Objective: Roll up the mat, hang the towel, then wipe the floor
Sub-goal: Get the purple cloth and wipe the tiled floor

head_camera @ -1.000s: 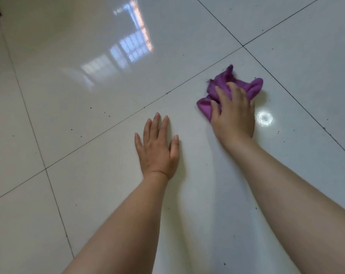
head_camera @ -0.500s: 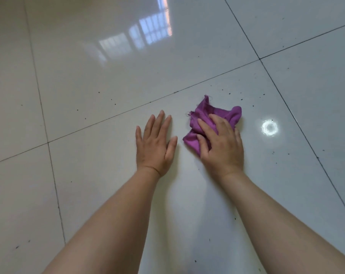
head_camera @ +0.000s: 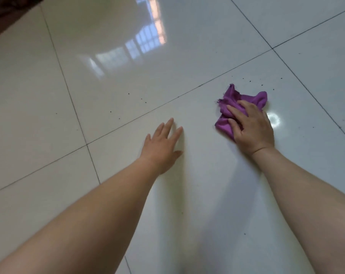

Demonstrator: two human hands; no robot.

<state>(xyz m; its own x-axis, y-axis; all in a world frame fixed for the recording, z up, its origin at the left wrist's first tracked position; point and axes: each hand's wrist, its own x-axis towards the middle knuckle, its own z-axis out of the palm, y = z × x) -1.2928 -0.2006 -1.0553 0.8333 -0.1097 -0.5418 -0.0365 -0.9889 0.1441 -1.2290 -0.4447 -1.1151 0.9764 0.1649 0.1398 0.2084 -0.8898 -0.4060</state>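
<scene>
A crumpled purple cloth (head_camera: 237,99) lies on the glossy white tiled floor (head_camera: 108,76), right of centre. My right hand (head_camera: 252,127) presses down on it with spread, nearly straight fingers, covering its near half. My left hand (head_camera: 163,145) rests flat on the bare tile to the left of the cloth, fingers straight and slightly apart, about a hand's width from it. The mat and the towel are not in view.
Small dark specks (head_camera: 250,81) dot the tile just beyond the cloth, and more specks (head_camera: 128,93) lie along the grout line to the left. A dark object (head_camera: 7,10) fills the top left corner. Window reflections shine on the far tiles.
My right hand slid the cloth in beside my left hand, then back out to the right. My left hand stayed flat on the floor.
</scene>
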